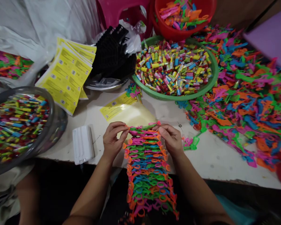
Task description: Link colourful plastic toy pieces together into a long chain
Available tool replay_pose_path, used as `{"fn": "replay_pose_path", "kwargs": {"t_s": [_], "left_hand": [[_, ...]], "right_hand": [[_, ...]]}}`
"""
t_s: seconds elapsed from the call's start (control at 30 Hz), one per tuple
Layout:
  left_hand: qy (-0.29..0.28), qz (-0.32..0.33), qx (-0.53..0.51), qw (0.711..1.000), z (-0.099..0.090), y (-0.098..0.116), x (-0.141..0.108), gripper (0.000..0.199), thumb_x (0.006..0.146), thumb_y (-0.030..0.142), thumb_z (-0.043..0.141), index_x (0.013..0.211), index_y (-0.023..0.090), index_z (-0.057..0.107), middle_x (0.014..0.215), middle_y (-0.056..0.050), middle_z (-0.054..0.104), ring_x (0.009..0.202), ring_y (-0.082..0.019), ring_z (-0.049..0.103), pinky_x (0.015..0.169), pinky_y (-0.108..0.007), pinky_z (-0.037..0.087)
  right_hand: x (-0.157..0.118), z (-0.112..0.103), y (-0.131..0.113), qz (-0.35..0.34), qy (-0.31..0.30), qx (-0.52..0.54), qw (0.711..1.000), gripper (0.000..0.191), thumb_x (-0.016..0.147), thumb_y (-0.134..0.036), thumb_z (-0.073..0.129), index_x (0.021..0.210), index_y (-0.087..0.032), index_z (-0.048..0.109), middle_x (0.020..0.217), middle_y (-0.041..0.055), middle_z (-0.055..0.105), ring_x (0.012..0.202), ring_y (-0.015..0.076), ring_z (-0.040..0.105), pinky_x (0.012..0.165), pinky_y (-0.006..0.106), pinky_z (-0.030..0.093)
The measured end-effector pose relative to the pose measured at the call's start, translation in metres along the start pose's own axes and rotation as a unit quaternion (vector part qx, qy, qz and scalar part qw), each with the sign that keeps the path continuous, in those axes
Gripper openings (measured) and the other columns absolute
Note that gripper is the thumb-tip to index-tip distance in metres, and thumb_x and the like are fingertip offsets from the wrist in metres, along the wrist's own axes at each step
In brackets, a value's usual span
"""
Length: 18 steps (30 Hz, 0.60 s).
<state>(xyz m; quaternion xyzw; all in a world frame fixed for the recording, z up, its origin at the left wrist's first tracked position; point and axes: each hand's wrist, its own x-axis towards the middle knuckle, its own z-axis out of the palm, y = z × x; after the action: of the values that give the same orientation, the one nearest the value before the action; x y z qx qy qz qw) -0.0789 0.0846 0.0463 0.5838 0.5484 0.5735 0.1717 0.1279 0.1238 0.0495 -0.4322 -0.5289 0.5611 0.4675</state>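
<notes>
A long strip of small coloured plastic pieces, pink, green, blue and orange with round orange ends along both sides, hangs from the table's front edge toward my lap. My left hand pinches its top left corner between thumb and fingers. At the top right corner, my right hand grips it the same way. Under the strip's upper end lies a yellow printed sheet on the white table. How the pieces are joined is too small to tell.
Filled green basket, grey tub and red bowl stand around. Loose plastic pieces heap at right. Yellow sheets, black plastic parts and a white box lie leftward. Someone's arm shows lower left.
</notes>
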Motion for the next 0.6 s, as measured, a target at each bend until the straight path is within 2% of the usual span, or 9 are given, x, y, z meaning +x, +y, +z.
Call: {"fn": "replay_pose_path", "kwargs": {"t_s": [0.13, 0.3, 0.6], "left_hand": [[0.022, -0.002, -0.001, 1.0, 0.0021, 0.0018, 0.0016, 0.02, 0.072, 0.012, 0.063, 0.087, 0.026, 0.065, 0.086, -0.001, 0.057, 0.082, -0.014, 0.056, 0.073, -0.03, 0.047], [-0.013, -0.005, -0.006, 1.0, 0.0007, 0.0025, 0.0035, 0.021, 0.073, 0.011, 0.062, 0.088, 0.026, 0.064, 0.089, -0.001, 0.057, 0.085, -0.014, 0.055, 0.075, -0.031, 0.047], [-0.014, -0.012, 0.002, 1.0, -0.0031, 0.0017, 0.0048, 0.017, 0.072, 0.015, 0.063, 0.085, 0.025, 0.065, 0.087, -0.002, 0.057, 0.083, -0.015, 0.055, 0.074, -0.03, 0.047]], "right_hand": [[-0.002, -0.0032, 0.0022, 0.001, 0.012, 0.028, 1.0, 0.016, 0.078, -0.036, 0.057, 0.072, -0.022, 0.063, 0.076, 0.0013, 0.066, 0.077, 0.0177, 0.06, 0.077, 0.035, 0.046], [-0.0003, -0.0043, 0.0055, -0.003, -0.034, 0.061, 0.998, 0.018, 0.076, -0.039, 0.058, 0.071, -0.022, 0.061, 0.078, 0.0023, 0.065, 0.08, 0.0198, 0.061, 0.079, 0.038, 0.046], [0.0057, -0.0105, 0.0064, -0.006, -0.058, 0.062, 0.996, 0.021, 0.073, -0.042, 0.061, 0.066, -0.022, 0.063, 0.073, 0.0027, 0.065, 0.075, 0.02, 0.06, 0.076, 0.039, 0.047]]}}
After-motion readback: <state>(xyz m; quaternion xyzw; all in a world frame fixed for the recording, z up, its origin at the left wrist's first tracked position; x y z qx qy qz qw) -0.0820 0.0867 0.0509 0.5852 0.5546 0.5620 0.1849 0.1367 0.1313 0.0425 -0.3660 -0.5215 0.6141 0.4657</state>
